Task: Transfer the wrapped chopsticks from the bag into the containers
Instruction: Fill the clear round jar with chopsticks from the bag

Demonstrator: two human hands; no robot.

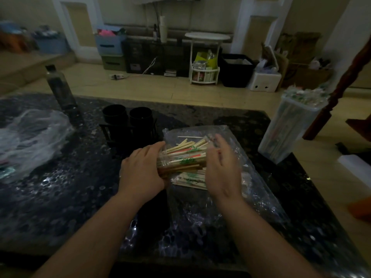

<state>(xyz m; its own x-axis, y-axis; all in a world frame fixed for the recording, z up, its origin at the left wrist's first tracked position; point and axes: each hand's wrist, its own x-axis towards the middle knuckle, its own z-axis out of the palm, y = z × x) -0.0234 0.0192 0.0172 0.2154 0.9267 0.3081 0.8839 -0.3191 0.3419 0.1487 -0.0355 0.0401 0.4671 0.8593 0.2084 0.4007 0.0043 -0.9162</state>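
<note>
Found the wrapped chopsticks (181,160) bunched in a bundle over the clear bag (236,199), with a few more lying loose on the bag underneath. Spotted the left hand (142,169) curled round the bundle's left end, gripping it. Caught the right hand (220,169) up at the other side, fingers fairly straight and a bit spread, kinda blurry, so couldn't tell about actual contact. Saw the bag spread flat on the dark table (70,197). Noticed two black containers (140,117) side by side in a black rack (112,133) just behind the left hand, apart from the bundle. Also clocked a tall clear tub (289,125) stuffed with wrappers at the table's right edge, plus crumpled plastic (30,137) and a dark bottle (60,87) off left.
</note>
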